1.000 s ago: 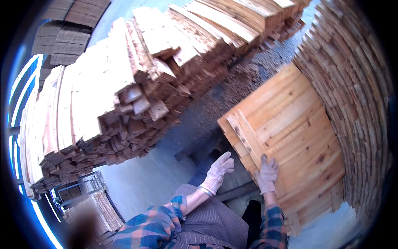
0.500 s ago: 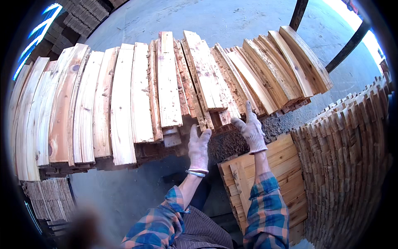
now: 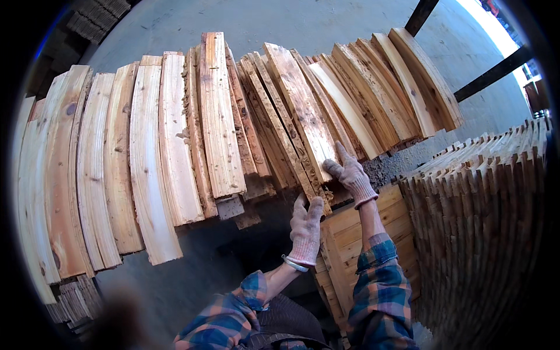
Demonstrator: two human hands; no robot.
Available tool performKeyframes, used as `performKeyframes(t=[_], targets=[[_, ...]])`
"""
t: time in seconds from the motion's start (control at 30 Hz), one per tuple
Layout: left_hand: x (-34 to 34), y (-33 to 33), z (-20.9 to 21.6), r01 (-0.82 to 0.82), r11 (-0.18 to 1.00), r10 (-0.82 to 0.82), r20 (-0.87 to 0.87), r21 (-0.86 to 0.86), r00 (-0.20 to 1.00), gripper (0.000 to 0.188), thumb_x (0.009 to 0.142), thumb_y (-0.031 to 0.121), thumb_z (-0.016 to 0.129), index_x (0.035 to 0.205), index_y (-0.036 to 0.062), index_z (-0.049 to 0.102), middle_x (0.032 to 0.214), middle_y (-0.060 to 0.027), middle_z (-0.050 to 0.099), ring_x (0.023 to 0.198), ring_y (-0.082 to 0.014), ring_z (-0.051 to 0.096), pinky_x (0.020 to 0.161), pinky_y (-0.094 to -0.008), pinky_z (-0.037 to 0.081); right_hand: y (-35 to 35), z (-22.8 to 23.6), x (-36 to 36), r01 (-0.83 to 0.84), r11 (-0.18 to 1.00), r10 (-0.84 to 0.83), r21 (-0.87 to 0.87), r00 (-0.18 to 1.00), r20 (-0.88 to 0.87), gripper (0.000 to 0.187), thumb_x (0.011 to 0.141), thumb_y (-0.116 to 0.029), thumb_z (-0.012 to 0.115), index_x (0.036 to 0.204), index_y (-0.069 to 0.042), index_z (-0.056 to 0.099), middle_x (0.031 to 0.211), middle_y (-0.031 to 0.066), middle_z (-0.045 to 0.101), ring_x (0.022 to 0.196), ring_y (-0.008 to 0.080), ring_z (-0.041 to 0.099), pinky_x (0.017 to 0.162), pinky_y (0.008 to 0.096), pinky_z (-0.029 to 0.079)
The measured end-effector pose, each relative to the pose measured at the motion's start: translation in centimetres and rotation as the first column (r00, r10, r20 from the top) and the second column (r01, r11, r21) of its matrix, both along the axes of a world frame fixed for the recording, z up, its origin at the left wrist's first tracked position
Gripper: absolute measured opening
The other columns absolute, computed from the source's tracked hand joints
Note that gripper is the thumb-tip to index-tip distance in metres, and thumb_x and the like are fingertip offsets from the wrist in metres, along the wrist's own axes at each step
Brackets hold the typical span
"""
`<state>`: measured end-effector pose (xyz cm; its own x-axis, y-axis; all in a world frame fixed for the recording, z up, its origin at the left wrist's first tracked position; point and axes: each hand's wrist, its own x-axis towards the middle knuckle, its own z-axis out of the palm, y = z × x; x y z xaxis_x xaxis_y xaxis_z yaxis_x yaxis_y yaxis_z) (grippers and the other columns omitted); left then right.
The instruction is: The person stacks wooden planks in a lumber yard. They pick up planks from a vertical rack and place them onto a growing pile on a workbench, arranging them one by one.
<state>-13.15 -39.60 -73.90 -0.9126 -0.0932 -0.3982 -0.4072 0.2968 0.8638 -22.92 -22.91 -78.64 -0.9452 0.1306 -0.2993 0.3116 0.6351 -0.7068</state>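
A big heap of rough wooden planks (image 3: 175, 146) lies fanned out in front of me. One worm-eaten plank (image 3: 300, 111) sticks out toward me from the middle of the heap. My right hand (image 3: 350, 174), in a knitted work glove, lies on the near end of this plank with its fingers curled over the edge. My left hand (image 3: 305, 227), also gloved, reaches up under the same plank's near end and touches it from below. Both forearms wear blue and orange checked sleeves.
A flat stack of pale boards (image 3: 361, 233) sits just below my hands. A tall wall of stacked boards seen end-on (image 3: 484, 233) stands at the right. Grey concrete floor (image 3: 326, 23) lies beyond the heap, with dark metal bars (image 3: 496, 70) at the upper right.
The view swung from the flat stack up to the heap. Both hands left the flat stack, rose to the heap and settled on the near end of one plank.
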Motion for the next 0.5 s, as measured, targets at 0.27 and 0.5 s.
performKeyframes(t=[0.27,0.5], targets=[[-2.2,-6.9,-6.4,0.001,0.796,-0.041,0.051,0.606,0.998,0.042,0.092,0.003,0.052,0.132,-0.0023,0.039,0.123,-0.0162,0.059,0.113,-0.0219,0.058,0.1,-0.0327,0.046,-1.0,-3.5,6.5,0.023,0.681,-0.004,-0.732,1.0,0.028,0.104,0.072,-0.043,0.078,0.15,-0.005,0.021,0.139,0.0167,0.045,0.128,0.0212,0.041,0.108,0.0336,0.033],[1.6,-9.4,-6.6,0.129,0.75,-0.178,0.01,0.649,0.984,0.028,0.098,0.019,0.05,0.12,0.0021,0.051,0.107,-0.0038,0.061,0.096,-0.0123,0.059,0.091,-0.0265,0.046,-2.6,-2.2,8.3,0.219,0.598,-0.158,-0.771,0.975,0.154,0.109,0.069,-0.037,0.082,0.149,-0.001,0.019,0.133,0.0196,0.049,0.111,0.0211,0.053,0.094,0.0318,0.046]])
